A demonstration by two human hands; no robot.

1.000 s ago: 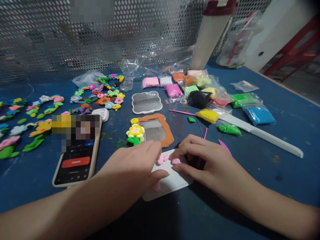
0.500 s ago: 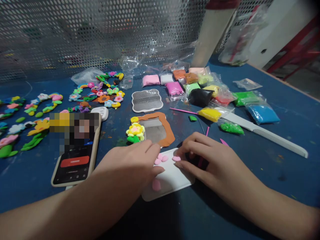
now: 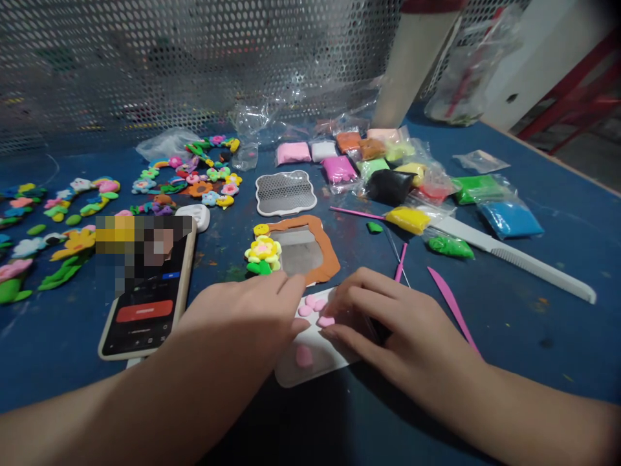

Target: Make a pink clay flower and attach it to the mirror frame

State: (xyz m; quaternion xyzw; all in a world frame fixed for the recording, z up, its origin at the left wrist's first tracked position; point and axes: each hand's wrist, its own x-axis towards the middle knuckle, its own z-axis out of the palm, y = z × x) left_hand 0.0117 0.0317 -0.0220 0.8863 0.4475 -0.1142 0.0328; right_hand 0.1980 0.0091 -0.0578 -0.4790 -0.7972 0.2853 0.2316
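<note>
A small white board (image 3: 320,353) lies in front of me. Several pink clay petals (image 3: 315,303) form a cluster on its upper part, and a larger pink clay piece (image 3: 304,356) rests lower left. My right hand (image 3: 383,317) pinches one pink clay petal (image 3: 326,321) between thumb and fingers, just below the cluster. My left hand (image 3: 257,310) has its fingers curled at the board's left edge, thumb over the surface; its fingertips are partly hidden. Beyond the board lies a mirror framed in brown clay (image 3: 327,252), with a yellow clay flower (image 3: 262,251) on its left side.
At left are a phone (image 3: 150,304) and several colourful clay decorations (image 3: 200,189). A white-framed mirror (image 3: 285,193) lies farther back. On the right are bagged clay packs (image 3: 338,171), a white comb (image 3: 538,268), a pink modelling knife (image 3: 453,307) and a tall tumbler (image 3: 412,65).
My right hand has moved left with the pink petal, bringing it closer to the cluster. More of the pink knife shows now. My left hand stays nearly where it was.
</note>
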